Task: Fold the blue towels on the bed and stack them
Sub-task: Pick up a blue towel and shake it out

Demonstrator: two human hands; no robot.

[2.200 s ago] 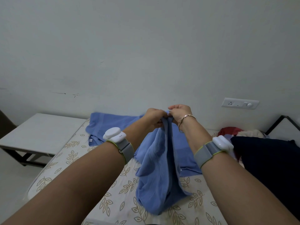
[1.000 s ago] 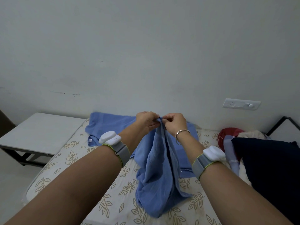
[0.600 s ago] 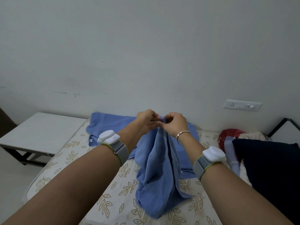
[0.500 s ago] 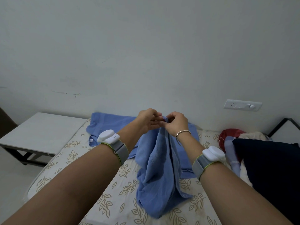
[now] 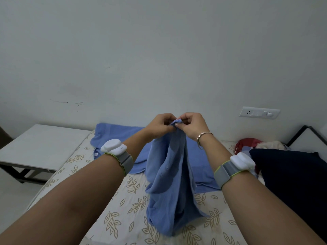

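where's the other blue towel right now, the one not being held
In the head view the flat towel lies on the bed against the wall, behind the held towel and both hands, nearer the grey side table on the left.

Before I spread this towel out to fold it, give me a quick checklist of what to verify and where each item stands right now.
1. Left hand pinches the top of the held towel: ok.
2. Right hand pinches the same bunched top, close beside the left: ok.
3. Each hand has a separate corner: cannot tell, the cloth is gathered between the fingers.
4. Towel hanging free: not ok, its lower end rests crumpled on the bed.
5. Room on the bed to lay it flat: not ok, a second towel lies spread behind and a dark cloth sits to the right.
6. Stack begun: cannot tell, no folded towel in view.
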